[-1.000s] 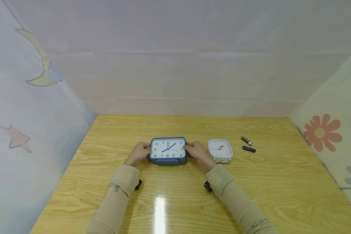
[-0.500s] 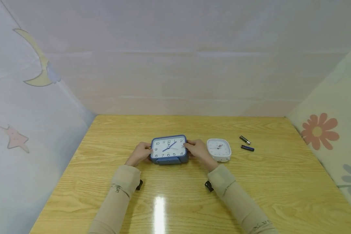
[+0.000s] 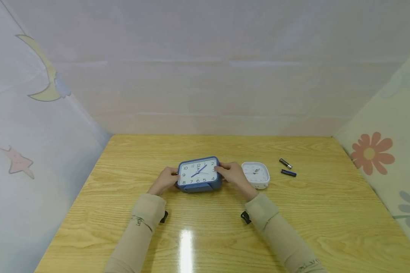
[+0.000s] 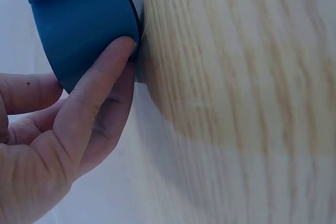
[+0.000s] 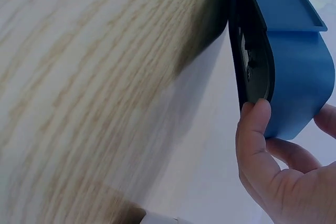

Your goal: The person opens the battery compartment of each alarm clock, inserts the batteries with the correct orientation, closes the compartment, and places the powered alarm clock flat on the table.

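A blue rectangular alarm clock point(image 3: 198, 181) with a white dial lies face up between both hands in the head view, its right end turned a little away. My left hand point(image 3: 164, 180) grips its left end, thumb on the front edge; in the left wrist view the fingertips point(image 4: 123, 45) press the blue side wall. The right hand point(image 3: 235, 176) holds the opposite end, thumb on the face. In the right wrist view, the clock's dark back point(image 5: 257, 72) shows, tilted up off the wood with a shadow below, and curled fingers point(image 5: 254, 124) support its lower edge.
A smaller white alarm clock point(image 3: 256, 176) lies face up just right of the right hand. Beyond it are two dark batteries point(image 3: 288, 173), close together on the wooden table point(image 3: 205, 235). Pale printed cloth point(image 3: 205, 94) walls off the back and sides.
Both hands have shifted the blue clock slightly to the right, and its right end has swung up and away, leaving it slanted. The grip stays the same.
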Action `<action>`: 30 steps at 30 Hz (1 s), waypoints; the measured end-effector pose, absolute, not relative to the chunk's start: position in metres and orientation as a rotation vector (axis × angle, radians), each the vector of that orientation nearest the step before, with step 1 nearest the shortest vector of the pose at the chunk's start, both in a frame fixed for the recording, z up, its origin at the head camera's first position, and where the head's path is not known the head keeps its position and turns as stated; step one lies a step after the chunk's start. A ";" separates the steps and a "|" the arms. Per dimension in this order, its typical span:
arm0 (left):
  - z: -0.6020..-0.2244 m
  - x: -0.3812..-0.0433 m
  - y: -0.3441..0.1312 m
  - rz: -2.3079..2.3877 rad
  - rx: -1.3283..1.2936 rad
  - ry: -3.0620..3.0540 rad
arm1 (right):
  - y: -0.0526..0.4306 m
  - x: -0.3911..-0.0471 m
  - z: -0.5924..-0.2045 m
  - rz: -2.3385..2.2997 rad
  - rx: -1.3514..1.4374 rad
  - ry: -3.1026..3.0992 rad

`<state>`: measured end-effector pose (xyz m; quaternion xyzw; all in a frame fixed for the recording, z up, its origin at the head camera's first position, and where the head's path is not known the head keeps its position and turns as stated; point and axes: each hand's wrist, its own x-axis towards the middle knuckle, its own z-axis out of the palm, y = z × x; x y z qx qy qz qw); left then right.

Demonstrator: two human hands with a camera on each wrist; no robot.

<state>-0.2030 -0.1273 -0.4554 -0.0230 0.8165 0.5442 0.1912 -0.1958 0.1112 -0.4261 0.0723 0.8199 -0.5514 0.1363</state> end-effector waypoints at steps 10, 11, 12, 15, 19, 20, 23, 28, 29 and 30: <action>-0.456 -0.201 -0.122 1.528 -0.066 2.292 | 0.114 -0.194 -0.421 -1.622 0.155 2.397; -0.456 -0.201 -0.122 1.524 -0.070 2.294 | 0.115 -0.194 -0.420 -1.625 0.151 2.397; -0.456 -0.201 -0.121 1.524 -0.074 2.292 | 0.115 -0.193 -0.420 -1.627 0.147 2.397; -0.457 -0.201 -0.121 1.520 -0.076 2.291 | 0.115 -0.192 -0.419 -1.639 0.130 2.397; -0.457 -0.201 -0.119 1.504 -0.069 2.299 | 0.116 -0.191 -0.417 -1.645 0.113 2.413; -0.456 -0.201 -0.119 1.501 -0.065 2.301 | 0.116 -0.191 -0.417 -1.643 0.105 2.419; -0.455 -0.200 -0.117 1.489 -0.062 2.316 | 0.116 -0.190 -0.415 -1.619 0.075 2.453; -0.455 -0.200 -0.116 1.490 -0.062 2.329 | 0.117 -0.190 -0.410 -1.582 0.030 2.513; -0.455 -0.200 -0.115 1.492 -0.062 2.327 | 0.117 -0.190 -0.410 -1.577 0.028 2.522; -0.455 -0.199 -0.115 1.490 -0.060 2.331 | 0.117 -0.189 -0.409 -1.572 0.021 2.527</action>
